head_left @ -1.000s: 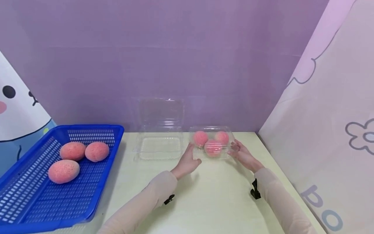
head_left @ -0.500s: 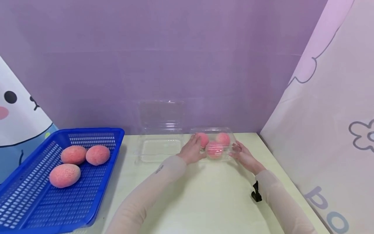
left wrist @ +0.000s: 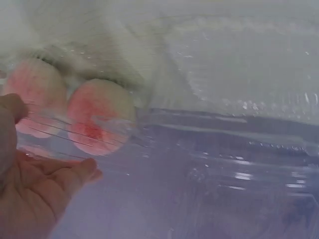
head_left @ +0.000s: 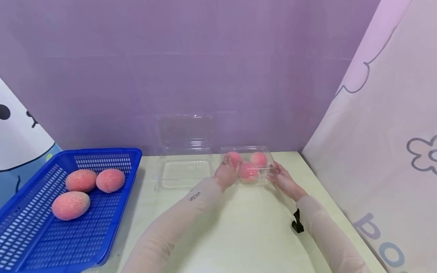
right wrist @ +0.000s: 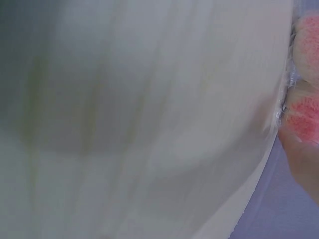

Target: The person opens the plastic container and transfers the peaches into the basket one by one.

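A clear plastic clamshell box (head_left: 262, 150) with three pink fuzzy peaches (head_left: 249, 172) inside stands at the table's far edge. My left hand (head_left: 227, 173) lies over its left side, fingers spread on the lid in front of one peach. In the left wrist view, thumb and fingers stand apart, with peaches (left wrist: 101, 117) showing through the plastic. With my right hand (head_left: 284, 181) I hold the box by its right edge; in the right wrist view, a finger of it reaches the rim beside a peach (right wrist: 304, 117).
Just left of the filled box, another clear clamshell box (head_left: 186, 170) stands with its lid raised against the purple backdrop (head_left: 191, 76). A blue plastic basket (head_left: 110, 231) with three peaches (head_left: 71, 205) is at the left. A pale patterned cloth (head_left: 375, 151) borders the right side.
My left hand has moved from the box's front left corner up and over its left side, fingers now on the lid. My right hand keeps its hold on the right edge.
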`<move>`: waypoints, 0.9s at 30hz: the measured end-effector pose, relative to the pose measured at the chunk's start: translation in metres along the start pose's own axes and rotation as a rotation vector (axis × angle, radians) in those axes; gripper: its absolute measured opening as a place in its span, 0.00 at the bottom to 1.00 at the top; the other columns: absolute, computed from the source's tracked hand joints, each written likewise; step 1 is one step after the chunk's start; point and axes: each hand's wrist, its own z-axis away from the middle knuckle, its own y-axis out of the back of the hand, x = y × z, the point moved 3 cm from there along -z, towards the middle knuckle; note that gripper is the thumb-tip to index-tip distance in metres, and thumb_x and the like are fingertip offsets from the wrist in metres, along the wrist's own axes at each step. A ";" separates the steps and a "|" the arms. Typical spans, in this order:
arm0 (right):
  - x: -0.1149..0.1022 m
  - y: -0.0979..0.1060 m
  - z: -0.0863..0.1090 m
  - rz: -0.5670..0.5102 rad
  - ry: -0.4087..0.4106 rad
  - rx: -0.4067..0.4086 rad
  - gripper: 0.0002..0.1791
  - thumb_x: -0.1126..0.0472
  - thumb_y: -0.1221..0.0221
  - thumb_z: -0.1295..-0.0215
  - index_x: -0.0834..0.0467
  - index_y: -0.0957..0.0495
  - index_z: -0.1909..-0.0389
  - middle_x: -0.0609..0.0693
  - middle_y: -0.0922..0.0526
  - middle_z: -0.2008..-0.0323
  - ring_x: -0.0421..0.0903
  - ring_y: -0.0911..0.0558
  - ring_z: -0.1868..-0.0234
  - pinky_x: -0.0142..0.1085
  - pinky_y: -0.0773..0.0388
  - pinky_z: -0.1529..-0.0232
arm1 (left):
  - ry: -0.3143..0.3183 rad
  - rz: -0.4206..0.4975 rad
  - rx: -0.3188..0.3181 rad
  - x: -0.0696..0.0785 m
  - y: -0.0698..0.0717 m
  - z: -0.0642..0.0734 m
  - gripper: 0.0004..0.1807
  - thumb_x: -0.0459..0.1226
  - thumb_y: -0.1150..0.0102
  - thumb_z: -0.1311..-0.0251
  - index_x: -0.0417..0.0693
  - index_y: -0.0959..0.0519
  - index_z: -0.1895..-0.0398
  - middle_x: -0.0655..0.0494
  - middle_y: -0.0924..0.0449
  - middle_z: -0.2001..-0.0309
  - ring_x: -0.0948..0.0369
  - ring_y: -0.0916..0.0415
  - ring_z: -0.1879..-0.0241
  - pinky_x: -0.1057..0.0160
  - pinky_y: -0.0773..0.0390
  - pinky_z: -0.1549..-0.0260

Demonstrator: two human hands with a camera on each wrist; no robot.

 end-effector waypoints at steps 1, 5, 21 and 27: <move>0.000 0.000 0.000 -0.001 0.000 0.005 0.43 0.72 0.53 0.37 0.61 0.71 0.30 0.65 0.62 0.30 0.63 0.54 0.30 0.53 0.50 0.32 | 0.025 0.049 -0.007 0.002 0.001 0.000 0.26 0.35 0.67 0.30 0.51 0.49 0.29 0.36 0.36 0.38 0.47 0.35 0.39 0.69 0.22 0.57; 0.000 0.000 0.000 0.005 -0.003 0.011 0.43 0.72 0.52 0.37 0.61 0.71 0.30 0.66 0.61 0.30 0.64 0.53 0.31 0.54 0.49 0.33 | 0.100 0.155 -0.027 0.009 0.005 -0.001 0.26 0.36 0.64 0.31 0.52 0.47 0.30 0.34 0.39 0.37 0.44 0.38 0.38 0.62 0.27 0.47; -0.001 -0.001 -0.001 -0.018 -0.023 0.030 0.42 0.72 0.53 0.37 0.63 0.70 0.30 0.64 0.60 0.29 0.62 0.54 0.30 0.54 0.50 0.33 | 0.104 0.108 -0.032 0.012 0.011 -0.006 0.23 0.36 0.69 0.30 0.52 0.43 0.32 0.36 0.35 0.39 0.44 0.32 0.41 0.59 0.25 0.49; -0.003 -0.002 -0.001 0.028 -0.021 0.020 0.42 0.72 0.53 0.37 0.63 0.69 0.30 0.64 0.59 0.29 0.64 0.52 0.31 0.55 0.48 0.34 | 0.099 0.079 -0.008 0.010 0.010 -0.007 0.23 0.36 0.68 0.30 0.52 0.42 0.32 0.37 0.33 0.40 0.44 0.30 0.44 0.59 0.24 0.50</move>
